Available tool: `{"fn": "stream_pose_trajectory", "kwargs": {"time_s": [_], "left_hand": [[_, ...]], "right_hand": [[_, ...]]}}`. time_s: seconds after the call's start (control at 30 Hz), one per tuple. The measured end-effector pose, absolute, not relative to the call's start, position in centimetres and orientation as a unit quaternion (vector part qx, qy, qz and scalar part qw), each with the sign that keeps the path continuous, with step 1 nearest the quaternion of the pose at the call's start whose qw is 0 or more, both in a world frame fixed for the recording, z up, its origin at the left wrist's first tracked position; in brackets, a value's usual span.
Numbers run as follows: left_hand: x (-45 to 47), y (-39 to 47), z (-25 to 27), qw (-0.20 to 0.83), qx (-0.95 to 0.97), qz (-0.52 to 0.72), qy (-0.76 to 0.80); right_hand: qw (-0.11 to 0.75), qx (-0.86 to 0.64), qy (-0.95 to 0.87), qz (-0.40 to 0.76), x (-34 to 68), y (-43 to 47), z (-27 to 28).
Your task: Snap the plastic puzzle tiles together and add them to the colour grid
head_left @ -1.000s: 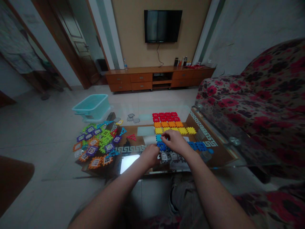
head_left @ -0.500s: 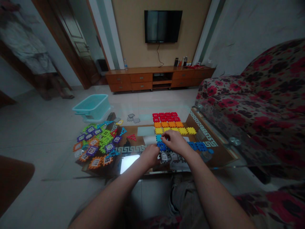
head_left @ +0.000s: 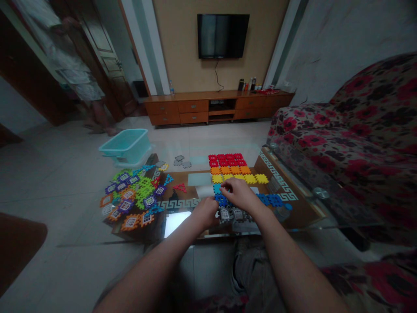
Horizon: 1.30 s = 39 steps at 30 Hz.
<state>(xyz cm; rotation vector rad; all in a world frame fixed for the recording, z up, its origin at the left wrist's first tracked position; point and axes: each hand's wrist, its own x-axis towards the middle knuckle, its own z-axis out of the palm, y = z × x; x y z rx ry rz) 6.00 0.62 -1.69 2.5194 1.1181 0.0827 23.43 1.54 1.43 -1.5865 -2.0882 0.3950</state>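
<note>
My left hand (head_left: 207, 213) is closed in a fist, its fingertips at the left edge of a dark blue notched building tile (head_left: 221, 200). Whether it grips that tile cannot be made out. My right hand (head_left: 240, 193) curls over the row of tiles, thumb and finger closed at the right side of a light-blue building tile (head_left: 216, 189). It hides part of the blue row, which shows again at the blue tiles (head_left: 275, 200) on the right. Grey window tiles (head_left: 224, 214) lie nearest me. Yellow tiles (head_left: 249, 178), orange tiles (head_left: 235, 171) and red tiles (head_left: 227, 160) lie in rows beyond.
Mixed tiles (head_left: 143, 191) are heaped at the glass table's left, beside a bright white sheet or screen (head_left: 176, 224). A turquoise bin (head_left: 125, 145) stands past the heap. A blue-capped bottle (head_left: 285, 211) is at right, near the flowered sofa (head_left: 312, 121). A person (head_left: 78, 74) is at far left.
The person at far left has moved to the right, toward the door. My two hands and the tiles have hardly moved.
</note>
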Motion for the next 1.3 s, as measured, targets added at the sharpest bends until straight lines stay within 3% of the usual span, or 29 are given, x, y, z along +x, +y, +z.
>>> {"fn": "stream_pose_trajectory", "kwargs": {"time_s": [0.5,0.97,1.3], "left_hand": [[6.1,0.3,-1.0,0.207,0.885,0.022,0.416],[5.2,1.3,-1.2,0.151,0.871,0.004,0.468],[5.7,1.4,-2.3,0.181,0.846,0.000,0.502]], "right_hand": [[0.229,-0.584,-0.764,0.153,23.4,1.5,1.7],[0.218,-0.594,-0.761,0.142,23.7,1.6,1.4],[0.203,-0.627,-0.742,0.123,24.2,1.9,1.0]]}}
